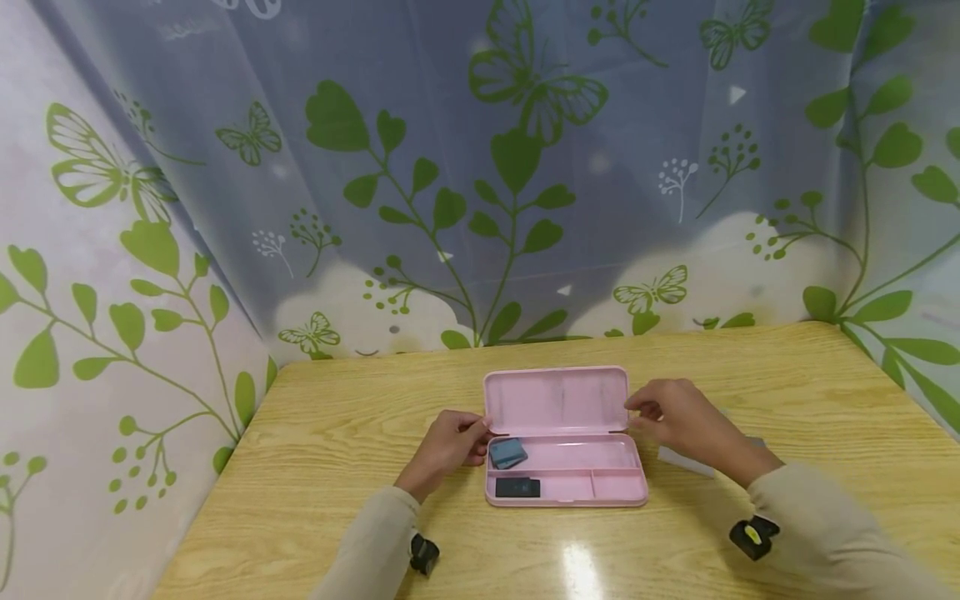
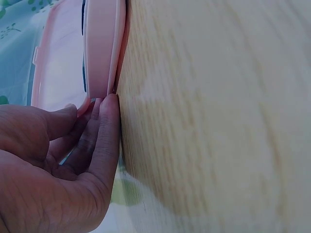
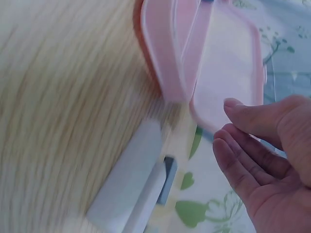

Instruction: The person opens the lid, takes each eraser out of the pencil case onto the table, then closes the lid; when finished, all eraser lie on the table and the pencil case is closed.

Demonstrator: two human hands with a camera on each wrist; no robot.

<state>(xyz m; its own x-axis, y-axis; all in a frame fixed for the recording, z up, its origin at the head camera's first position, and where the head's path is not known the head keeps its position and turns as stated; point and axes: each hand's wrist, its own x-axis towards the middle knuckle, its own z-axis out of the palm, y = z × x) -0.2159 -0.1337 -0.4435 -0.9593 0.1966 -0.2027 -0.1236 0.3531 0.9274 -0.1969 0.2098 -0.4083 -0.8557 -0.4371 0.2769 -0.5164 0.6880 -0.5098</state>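
A pink pencil case [image 1: 566, 492] stands on the table with its lid [image 1: 525, 400] raised. Blue-grey blocks [image 1: 508, 453] lie at the left of its rear compartment, and a small black block [image 1: 517, 487] sits in the front left one. My left hand [image 1: 447, 442] is at the hinge-side left corner; its thumb and fingers pinch the lid's edge, and one fingertip touches the base, as the left wrist view shows. On the opposite side, my right hand [image 1: 686, 421] holds the lid's right edge between thumb and fingers.
White flat-sided pieces [image 3: 129, 179] with a grey piece [image 3: 167, 179] lie on the wooden table [image 1: 360, 392] to the right of the case, partly hidden by my right arm in the head view. A patterned curtain [image 1: 420, 250] hangs behind the table.
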